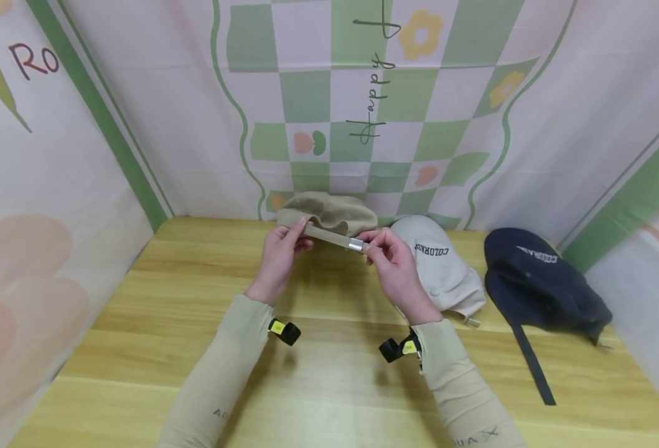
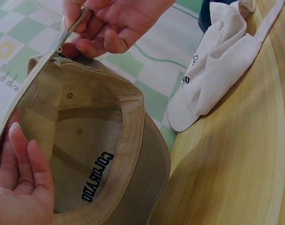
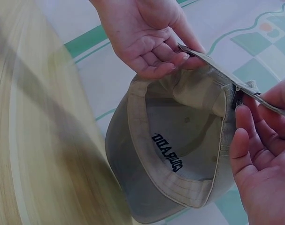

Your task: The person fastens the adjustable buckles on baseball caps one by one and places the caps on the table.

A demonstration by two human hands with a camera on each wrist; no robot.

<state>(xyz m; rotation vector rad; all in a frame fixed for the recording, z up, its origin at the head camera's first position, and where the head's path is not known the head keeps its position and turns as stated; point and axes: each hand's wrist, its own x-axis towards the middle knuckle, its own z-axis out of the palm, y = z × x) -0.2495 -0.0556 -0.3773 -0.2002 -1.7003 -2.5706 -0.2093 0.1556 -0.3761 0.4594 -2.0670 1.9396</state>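
A khaki baseball cap (image 1: 329, 208) is held up off the table near the backdrop, its inside facing the wrists. Mirrored dark lettering (image 2: 97, 176) shows through its front panel in the left wrist view. My left hand (image 1: 277, 258) pinches one end of the cap's back strap (image 1: 329, 236) between thumb and fingers. At the strap's other end, beside a silver metal buckle (image 1: 356, 244), my right hand (image 1: 394, 261) pinches the strap tip. The strap runs taut between both hands. In the right wrist view the brim (image 3: 133, 187) points down toward the tabletop.
A white cap (image 1: 438, 267) with dark lettering lies right of my right hand. Farther right is a navy cap (image 1: 547, 286), its loose strap (image 1: 533, 364) trailing toward me. Behind the wooden table (image 1: 329, 386) hangs a checkered fabric backdrop (image 1: 357, 93).
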